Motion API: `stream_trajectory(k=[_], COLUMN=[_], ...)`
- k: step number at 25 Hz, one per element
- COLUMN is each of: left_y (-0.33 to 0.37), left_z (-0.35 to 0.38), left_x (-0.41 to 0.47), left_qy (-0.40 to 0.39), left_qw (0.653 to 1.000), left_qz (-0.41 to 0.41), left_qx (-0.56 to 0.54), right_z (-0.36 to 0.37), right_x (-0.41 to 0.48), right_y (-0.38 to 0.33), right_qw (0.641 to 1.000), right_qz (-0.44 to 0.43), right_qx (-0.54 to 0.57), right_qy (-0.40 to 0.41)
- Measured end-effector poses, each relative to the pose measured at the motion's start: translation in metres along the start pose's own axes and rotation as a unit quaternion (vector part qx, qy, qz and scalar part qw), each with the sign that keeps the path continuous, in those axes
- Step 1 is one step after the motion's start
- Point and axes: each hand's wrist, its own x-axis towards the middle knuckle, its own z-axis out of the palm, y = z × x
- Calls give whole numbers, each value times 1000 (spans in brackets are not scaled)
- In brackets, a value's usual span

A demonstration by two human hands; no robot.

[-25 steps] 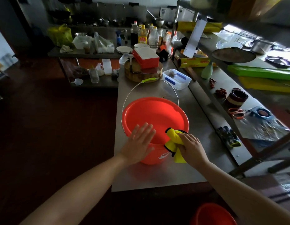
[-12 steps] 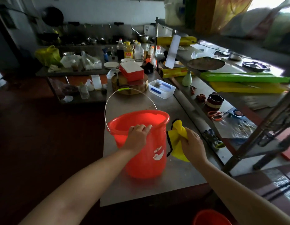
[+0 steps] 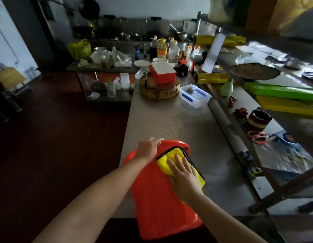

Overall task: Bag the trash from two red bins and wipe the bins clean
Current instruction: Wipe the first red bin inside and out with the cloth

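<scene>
Bin (image 3: pixel 152 199) now tipped; R hand (image 3: pixel 184 179) presses cloth (image 3: pixel 165 163) (L hand (image 3: pixel 147 149) grips).

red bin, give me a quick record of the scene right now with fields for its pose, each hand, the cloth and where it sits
bin pose: red bin tipped over, narrow base end away from the person, wide end toward them
left hand: left hand holds the base end, fingers curled over it
right hand: right hand flat, fingers straight, pressing on the cloth
cloth: yellow cloth spread on the bin's outer wall
support: steel table, bin overhanging its near edge
inside of bin: not visible
</scene>
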Motion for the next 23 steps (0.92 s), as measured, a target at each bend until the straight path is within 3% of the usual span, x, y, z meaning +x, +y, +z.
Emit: stream_trajectory(k=[5, 7, 9, 14, 19, 23], left_y=[-31, -41, -49, -52, -39, -42], left_z=[-1, 5, 11, 40, 52, 57], left_x=[6, -25, -68, -190, -219, -228], left_qy=[25, 36, 46, -114, -151, -162], left_qw=[999, 995, 995, 991, 979, 982], left_qz=[41, 75, 81, 59, 43, 7], left_qx=[14, 49, 19, 38, 133, 102], right_z=[23, 29, 30, 25, 25, 30], right_x=[22, 26, 29, 29, 26, 23], right_y=[-12, -20, -23, -25, -43, -52], right_qw=[998, 997, 997, 996, 997, 999], right_qz=[57, 65, 63, 82, 69, 35], right_qx=[19, 20, 16, 24, 16, -8], right_qy=[19, 26, 34, 37, 33, 38])
